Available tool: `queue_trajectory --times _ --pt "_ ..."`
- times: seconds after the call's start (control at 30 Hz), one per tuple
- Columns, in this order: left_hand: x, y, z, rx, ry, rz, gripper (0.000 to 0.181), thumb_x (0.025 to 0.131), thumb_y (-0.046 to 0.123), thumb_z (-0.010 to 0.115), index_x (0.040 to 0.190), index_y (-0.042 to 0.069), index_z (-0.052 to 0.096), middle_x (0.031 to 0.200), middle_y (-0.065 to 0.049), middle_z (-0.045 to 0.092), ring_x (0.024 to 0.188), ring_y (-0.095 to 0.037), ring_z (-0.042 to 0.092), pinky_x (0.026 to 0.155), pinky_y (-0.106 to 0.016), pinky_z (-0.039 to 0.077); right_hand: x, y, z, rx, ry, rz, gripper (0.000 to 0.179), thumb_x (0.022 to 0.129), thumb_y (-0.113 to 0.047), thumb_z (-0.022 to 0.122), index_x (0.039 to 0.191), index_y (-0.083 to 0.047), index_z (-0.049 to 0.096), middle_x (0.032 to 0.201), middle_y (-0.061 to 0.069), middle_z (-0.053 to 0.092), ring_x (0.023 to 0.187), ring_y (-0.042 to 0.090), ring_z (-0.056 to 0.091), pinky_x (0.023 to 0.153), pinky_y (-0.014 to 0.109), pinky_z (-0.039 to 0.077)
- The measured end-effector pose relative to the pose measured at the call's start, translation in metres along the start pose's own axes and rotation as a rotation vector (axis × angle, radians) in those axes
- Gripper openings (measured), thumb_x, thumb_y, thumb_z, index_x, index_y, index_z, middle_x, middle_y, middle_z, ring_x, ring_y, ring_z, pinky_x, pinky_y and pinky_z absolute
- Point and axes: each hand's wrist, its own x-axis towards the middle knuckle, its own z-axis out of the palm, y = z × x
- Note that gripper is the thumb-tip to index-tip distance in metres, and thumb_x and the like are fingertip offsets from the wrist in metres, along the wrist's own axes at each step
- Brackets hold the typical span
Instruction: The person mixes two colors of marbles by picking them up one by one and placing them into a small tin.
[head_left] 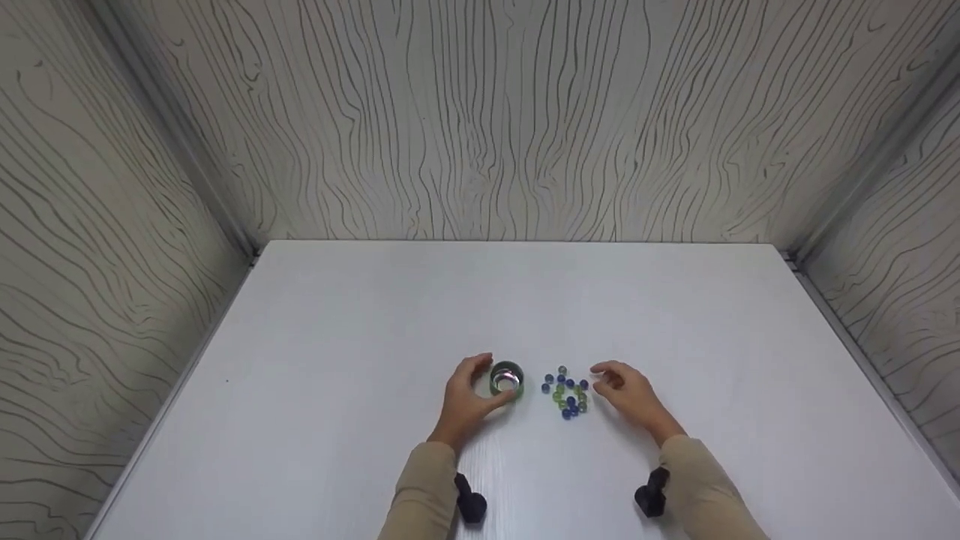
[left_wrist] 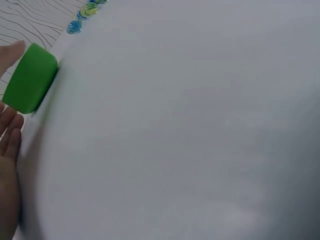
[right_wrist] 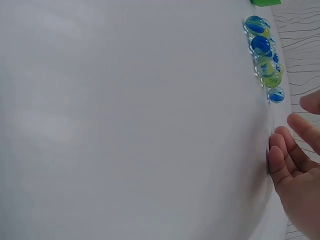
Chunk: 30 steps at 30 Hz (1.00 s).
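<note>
L hand (head_left: 461, 396) has thumb & fingers curved round the sm. green container (left_wrist: 31, 80); best kept steady. Blue/green glass marbles (head_left: 571, 402) lie ctr., btwn hands. R hand (head_left: 628, 393), just beside, holds nothing; pinch lightly, they'd prob. roll.

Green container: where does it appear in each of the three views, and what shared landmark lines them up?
Head: green container just right of centre, below mid-height.
Left wrist: green container at far left, above mid-height.
Right wrist: green container at the top edge, towards the right, cut off.
Shared landmark: the marbles.
</note>
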Motion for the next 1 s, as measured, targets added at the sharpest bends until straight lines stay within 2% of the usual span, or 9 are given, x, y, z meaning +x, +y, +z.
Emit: queue_trajectory --times 0.17,0.33,0.6,0.8,1.0 --pt "0.0 -0.002 0.005 0.033 0.014 0.081 0.072 0.069 0.031 0.085 0.128 0.004 0.055 0.127 -0.011 0.061 0.124 -0.025 0.057 0.113 -0.039 0.044 -0.002 0.009 -0.004 0.099 -0.037 0.033 0.028 0.089 -0.004 0.06 0.117 -0.001 0.063 0.093 0.007 0.058 0.078 0.005 0.047 0.067 0.013 0.042" --pt "0.0 -0.004 0.007 0.088 0.031 0.133 0.07 0.069 0.033 0.085 0.127 0.005 0.056 0.124 -0.009 0.062 0.122 -0.024 0.059 0.112 -0.037 0.046 -0.002 0.01 -0.002 0.119 -0.035 0.018 0.028 0.089 -0.003 0.061 0.117 -0.002 0.064 0.092 0.005 0.055 0.077 0.005 0.045 0.066 0.013 0.041" --pt "0.001 -0.005 0.002 0.142 0.049 0.157 0.066 0.069 0.031 0.085 0.125 0.008 0.058 0.121 -0.004 0.063 0.119 -0.021 0.06 0.111 -0.034 0.047 0.001 0.005 0.005 0.126 -0.02 0.038 0.029 0.089 -0.001 0.06 0.116 -0.006 0.066 0.093 0.006 0.055 0.079 0.006 0.044 0.067 0.013 0.04" --pt "0.0 -0.005 0.004 0.149 0.062 0.177 0.063 0.068 0.029 0.085 0.122 0.008 0.06 0.118 -0.002 0.064 0.116 -0.019 0.062 0.108 -0.033 0.049 -0.001 0.002 0.008 0.072 -0.012 0.039 0.031 0.089 0.001 0.06 0.117 -0.009 0.068 0.091 0.005 0.053 0.079 0.007 0.043 0.067 0.014 0.039" --pt "0.001 -0.007 0.005 0.179 0.064 0.178 0.06 0.07 0.032 0.084 0.121 0.014 0.06 0.118 0.001 0.064 0.116 -0.016 0.061 0.107 -0.032 0.05 -0.001 -0.001 0.011 0.016 0.001 0.05 0.03 0.088 0.0 0.06 0.114 -0.013 0.069 0.089 0.003 0.051 0.079 0.008 0.042 0.067 0.015 0.036"
